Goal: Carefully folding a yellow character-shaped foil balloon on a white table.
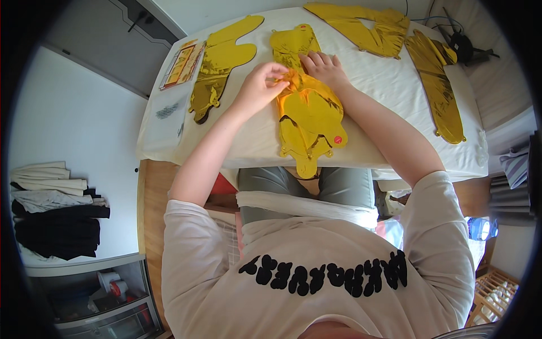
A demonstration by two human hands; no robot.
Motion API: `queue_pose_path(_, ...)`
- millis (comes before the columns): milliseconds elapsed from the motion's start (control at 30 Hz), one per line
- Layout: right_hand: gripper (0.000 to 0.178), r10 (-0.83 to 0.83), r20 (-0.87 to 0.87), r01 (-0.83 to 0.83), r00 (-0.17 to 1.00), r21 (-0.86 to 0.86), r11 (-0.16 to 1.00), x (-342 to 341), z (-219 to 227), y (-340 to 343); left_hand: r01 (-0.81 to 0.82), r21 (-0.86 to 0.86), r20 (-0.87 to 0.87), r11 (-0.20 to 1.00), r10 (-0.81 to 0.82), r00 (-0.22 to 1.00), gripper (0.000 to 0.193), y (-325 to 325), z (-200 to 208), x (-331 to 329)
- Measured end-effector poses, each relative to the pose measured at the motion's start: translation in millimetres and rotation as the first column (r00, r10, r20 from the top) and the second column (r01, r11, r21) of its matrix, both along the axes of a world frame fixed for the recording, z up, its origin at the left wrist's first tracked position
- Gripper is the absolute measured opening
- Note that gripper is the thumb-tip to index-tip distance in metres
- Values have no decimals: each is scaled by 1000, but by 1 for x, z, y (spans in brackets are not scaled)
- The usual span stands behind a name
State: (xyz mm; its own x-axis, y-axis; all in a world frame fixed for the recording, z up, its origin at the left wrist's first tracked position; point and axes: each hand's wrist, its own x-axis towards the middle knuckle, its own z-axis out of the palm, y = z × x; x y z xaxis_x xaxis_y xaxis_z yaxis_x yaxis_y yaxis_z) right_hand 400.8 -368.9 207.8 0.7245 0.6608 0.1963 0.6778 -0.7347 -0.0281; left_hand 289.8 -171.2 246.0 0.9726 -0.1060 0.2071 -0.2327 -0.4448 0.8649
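Note:
A shiny gold foil balloon (310,110), flat and folded, lies in front of me with its lobed lower end near the table's front edge. My left hand (262,87) pinches its gathered, crumpled upper part between thumb and fingers. Farther back, my right hand (324,70) lies flat with fingers stretched out, at the edge of the foil. Another gold section (294,42) extends beyond both hands; whether it joins the piece I hold is hidden at the crumple. A red round mark (338,139) shows on the lower right of the balloon.
More flat gold foil balloons lie on the white-covered table (384,107): one at left (223,53), one at far right (364,28) and one along the right side (437,85). Printed packaging (182,65) and a clear plastic bag (168,121) rest at left. A black device with cables (462,45) stands at the back right.

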Motion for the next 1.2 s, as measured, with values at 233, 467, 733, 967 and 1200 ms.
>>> queue_pose_path(233,78,-3,-3,3,1000,88,996,-3,2,-7,-5,550,203,835,-128,971,38,5,-1,5)
queue_pose_path(467,86,25,38,-30,999,160,987,-2,-1,-8,30,695,265,718,-294,918,56,12,-12,12)
queue_pose_path(733,72,0,8,-1,1000,125,992,-11,8,-5,69,730,195,679,-304,932,65,11,-11,10)
queue_pose_path(967,49,70,116,-85,991,133,987,10,-12,-9,95,724,135,684,-275,952,75,7,-9,9)
queue_pose_path(1200,55,165,142,-177,976,69,982,21,1,-19,89,721,116,687,-247,962,79,9,-14,10)
